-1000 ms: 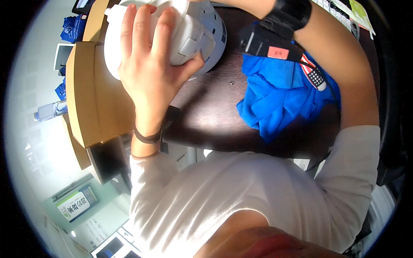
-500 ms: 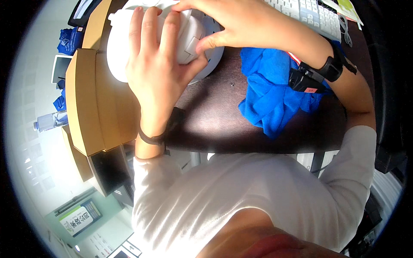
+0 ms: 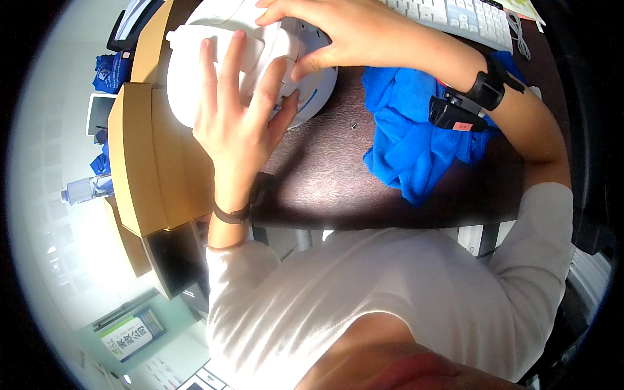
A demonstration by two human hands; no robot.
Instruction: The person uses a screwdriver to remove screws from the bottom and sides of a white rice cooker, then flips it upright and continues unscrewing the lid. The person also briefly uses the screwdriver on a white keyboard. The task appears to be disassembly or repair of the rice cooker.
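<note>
A white, rounded plastic appliance (image 3: 185,78) with a wide round base lies at the upper left of the dark desk; its exact kind cannot be made out. Against its near side rests my left hand (image 3: 239,133), fingers spread and stretched out over the white surface. My right hand (image 3: 348,36) reaches in from the right, thumb and fingers curved round a raised white part of the same appliance. Its fingertips partly go out of sight at the top edge. Both wrists wear black straps, the right one carrying a small black device (image 3: 458,114).
A crumpled blue cloth (image 3: 403,130) lies under my right forearm. Between it and the appliance is a tiny metallic bit (image 3: 353,126) on the dark desk (image 3: 338,195). A white keyboard (image 3: 455,19) sits at the far right. Cardboard boxes (image 3: 133,156) stand along the left side.
My left hand has slid slightly nearer, and its fingers and thumb have spread and loosened on the appliance. The right hand keeps its hold. The whole view has shifted a little.
</note>
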